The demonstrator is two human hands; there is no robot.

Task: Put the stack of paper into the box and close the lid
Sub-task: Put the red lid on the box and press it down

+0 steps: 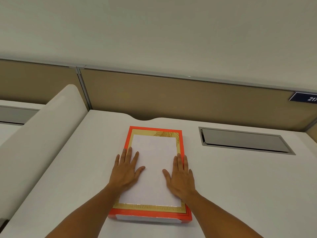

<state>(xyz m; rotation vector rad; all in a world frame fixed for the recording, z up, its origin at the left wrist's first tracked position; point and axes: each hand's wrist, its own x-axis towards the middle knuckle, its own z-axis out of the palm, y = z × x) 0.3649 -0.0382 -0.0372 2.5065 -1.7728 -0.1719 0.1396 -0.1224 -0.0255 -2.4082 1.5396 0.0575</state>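
surface: white desk top, wavy cut-out along its far edge, beige partition panels behind it
box: flat rectangular orange-red cardboard box with a gold leaf-pattern border on top, lying flat mid-desk, long side running from the near edge toward the far edge; far short end just short of the cut-out
box front: white strip along the near side wall, facing the camera
paper: white rectangular sheet or stack lying inside the gold border, edges roughly parallel to the box; thickness can't be judged, and can't tell if it sits on a shut lid or down inside the box
left hand: left hand flat, palm down, fingers spread and extended, nothing gripped; thumb and inner fingers on the left part of the white paper, outer fingers over the box's left edge and the desk
right hand: right hand flat, palm down, fingers extended, nothing gripped; thumb on the paper, fingers over the right gold border and orange rim
arms: both bare forearms come in from the near edge
hatch: grey metal rectangular cable hatch set in the desk, right of the box, well apart
divider: white curved side panel at the desk's left edge
plate: dark blue number plate on the partition, far right, partly cut off
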